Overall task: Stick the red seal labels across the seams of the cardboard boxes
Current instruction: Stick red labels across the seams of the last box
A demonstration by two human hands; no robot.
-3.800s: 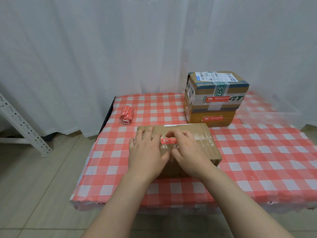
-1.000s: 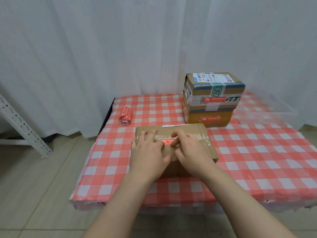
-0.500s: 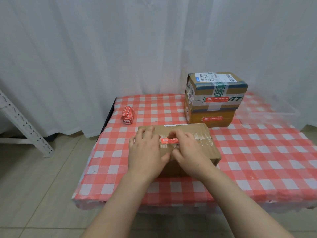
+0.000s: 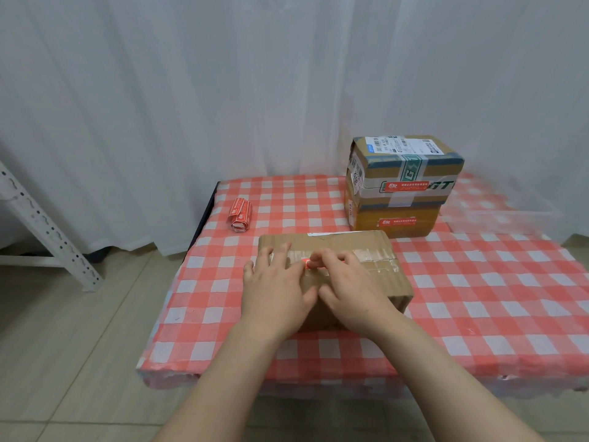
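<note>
A flat brown cardboard box [image 4: 376,272] lies on the checked table, clear tape running along its top seam. Both hands rest flat on its lid. My left hand [image 4: 275,288] presses the left part with fingers spread. My right hand [image 4: 347,285] covers the middle, fingertips on a red seal label [image 4: 306,263] of which only a small sliver shows between the hands. A roll of red seal labels [image 4: 239,215] lies at the table's back left. Two stacked boxes [image 4: 403,186] at the back each carry a red label on the front.
The red-and-white checked table [image 4: 478,298] stands against a white curtain. A clear plastic bin [image 4: 497,212] sits at the back right behind the stack. A white metal rack leg [image 4: 47,231] stands on the tiled floor at the left.
My hands have closed in over the red label, which showed plainly between them before and is now almost hidden. The box and the stack have not moved.
</note>
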